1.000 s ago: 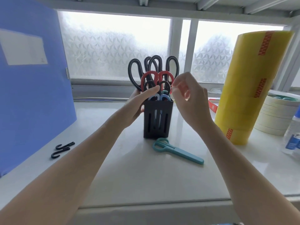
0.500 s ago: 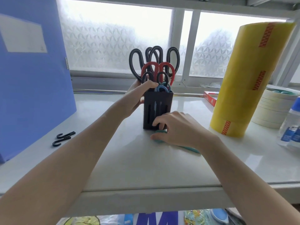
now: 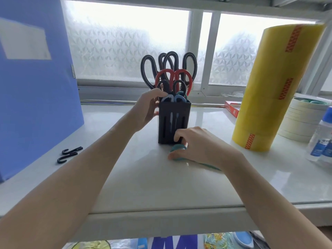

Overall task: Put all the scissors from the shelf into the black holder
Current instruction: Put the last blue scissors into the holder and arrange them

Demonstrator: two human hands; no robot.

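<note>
A black slotted holder (image 3: 173,121) stands upright mid-shelf, packed with several scissors (image 3: 172,76) whose black, red and blue handles stick up out of it. My left hand (image 3: 148,108) grips the holder's left side near its rim. A pair of teal scissors (image 3: 178,151) lies flat on the shelf just in front of the holder. My right hand (image 3: 199,145) rests on top of it with fingers curled around its handle loops. Most of the teal pair is hidden under that hand; only the loops and a strip of blade cover show.
A tall yellow stack of tape rolls (image 3: 276,90) stands at the right, with white tape rolls (image 3: 301,119) and a small bottle (image 3: 321,141) beyond it. A blue folder (image 3: 34,83) stands at the left, two black hooks (image 3: 70,154) beside it. A red box (image 3: 231,107) lies by the window.
My right hand came down from the holder's top onto the teal scissors on the shelf and closed on their handles. My left hand stayed on the holder.
</note>
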